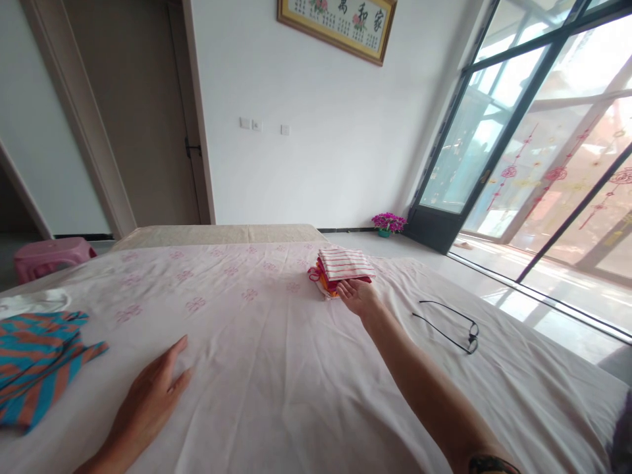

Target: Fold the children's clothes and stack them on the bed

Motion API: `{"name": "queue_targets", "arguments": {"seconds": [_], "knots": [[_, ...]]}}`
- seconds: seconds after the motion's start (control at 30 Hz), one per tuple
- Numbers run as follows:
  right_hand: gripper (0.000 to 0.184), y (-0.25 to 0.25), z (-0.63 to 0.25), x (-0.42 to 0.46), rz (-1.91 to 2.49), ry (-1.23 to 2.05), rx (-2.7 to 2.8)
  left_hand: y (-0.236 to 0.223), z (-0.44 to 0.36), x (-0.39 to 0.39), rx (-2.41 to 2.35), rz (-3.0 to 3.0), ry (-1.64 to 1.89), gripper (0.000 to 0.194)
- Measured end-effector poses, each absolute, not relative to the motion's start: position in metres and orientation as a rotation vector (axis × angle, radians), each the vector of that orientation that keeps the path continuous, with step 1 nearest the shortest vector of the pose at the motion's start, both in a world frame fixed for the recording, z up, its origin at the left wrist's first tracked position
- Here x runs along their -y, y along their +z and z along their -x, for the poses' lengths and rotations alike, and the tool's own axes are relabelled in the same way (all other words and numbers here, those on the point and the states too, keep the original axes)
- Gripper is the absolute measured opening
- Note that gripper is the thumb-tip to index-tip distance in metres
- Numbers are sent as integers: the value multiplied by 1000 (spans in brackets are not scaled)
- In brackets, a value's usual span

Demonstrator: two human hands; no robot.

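Stack of folded cloth [347,261] sat by the right hand [359,299]

At the far left, a pink stool [55,249] stood beyond the edge of a pale sheet [257,355] printed with pink flowers. A white cloth [37,301] lay on the sheet, and just in front of it spread a garment [42,368] striped in blue and orange, rumpled and partly outside the view. Behind these was a brown door [133,112] with a dark handle.

The left hand [149,390] was just right of the garment, apart from it. Its thumb and fingers stood wide of each other and held nothing; whether it touched the sheet could not be told.

Toward the middle, a beige cover [222,234] lay along the far end of the sheet. Above, the white wall [306,171] carried small plates [257,124] and a gold-framed picture [337,23].

Right of the middle, the stack rested on the sheet: a white piece with red stripes on top, red and orange layers below, a red loop sticking out at its left. The right hand lay at its near side, palm turned upward, fingers extended and loosely spread; whether any fingertip was beneath the cloth could not be told.

Farther right, dark-framed glasses [473,337] lay unfolded on the sheet. Behind, purple flowers [389,221] in a green pot stood near a glass door [459,145].
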State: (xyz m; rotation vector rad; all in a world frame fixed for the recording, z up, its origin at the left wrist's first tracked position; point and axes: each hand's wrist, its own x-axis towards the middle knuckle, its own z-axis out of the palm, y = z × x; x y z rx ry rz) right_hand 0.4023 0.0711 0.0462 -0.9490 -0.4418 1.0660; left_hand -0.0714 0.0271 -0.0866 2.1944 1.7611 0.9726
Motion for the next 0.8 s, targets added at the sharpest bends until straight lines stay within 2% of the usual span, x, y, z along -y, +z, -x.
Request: {"name": "queue_targets", "arguments": {"seconds": [0.07, 0.13, 0.27, 0.33, 0.4, 0.53, 0.7, 0.8], "knots": [[20, 48, -394, -63, 970, 1089, 507, -85, 71, -26, -1750, -2206, 975, 58], [25, 61, -389, -67, 1054, 958, 720, -81, 69, -25, -1746, -2212, 973, 58], [39, 97, -393, -102, 1465, 200, 1392, -70, 64, -19, -1776, -2187, 961, 58], [46, 98, -402, -123, 1737, -63, 1540, -64, 62, -16, -1783, -2179, 955, 56], [45, 84, -414, -140, 1960, -83, 1658, -59, 60, -13, -1782, -2180, 948, 55], [46, 46, -438, -163, 2124, -205, 1915, -51, 56, -10, -1788, -2151, 944, 53], [49, 47, -435, -160, 2112, -306, 1960, -40, 54, -9, -1773, -2032, 1059, 50], [50, 52, -404, -134, 1921, -414, 1822, -23, 71, -16, -1856, -2038, 1227, 44]]}}
